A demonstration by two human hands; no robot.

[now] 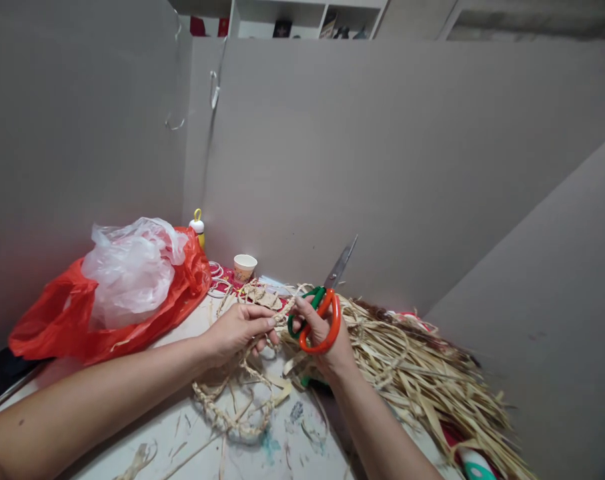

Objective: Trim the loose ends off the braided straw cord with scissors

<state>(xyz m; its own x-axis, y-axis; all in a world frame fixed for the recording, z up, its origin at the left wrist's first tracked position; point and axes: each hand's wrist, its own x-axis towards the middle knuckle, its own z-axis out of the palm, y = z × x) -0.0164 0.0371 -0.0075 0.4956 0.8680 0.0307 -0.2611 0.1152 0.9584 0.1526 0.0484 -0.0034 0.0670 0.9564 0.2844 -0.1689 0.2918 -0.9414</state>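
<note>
My left hand (239, 332) is closed, pinching a thin straw braid (222, 419) between thumb and fingers. From there the braid hangs down and lies in a loop on the table. In my right hand (335, 350) is a pair of scissors (338, 270) with one green and one orange handle loop. Its blades point up and away and look closed together. The right thumb and fingertip also meet the braid's upper stretch, close to the left fingertips. Just beyond my right hand spreads a large pile of dry straw strips (417, 367).
A red plastic bag (57, 310) with a clear bag (132, 273) on it lies at left. Behind stand a yellow-and-white bottle (197, 227) and a paper cup (245, 267). Grey partitions (357, 147) enclose the stained white table (182, 433). A white-and-green object (476, 465) sits at lower right.
</note>
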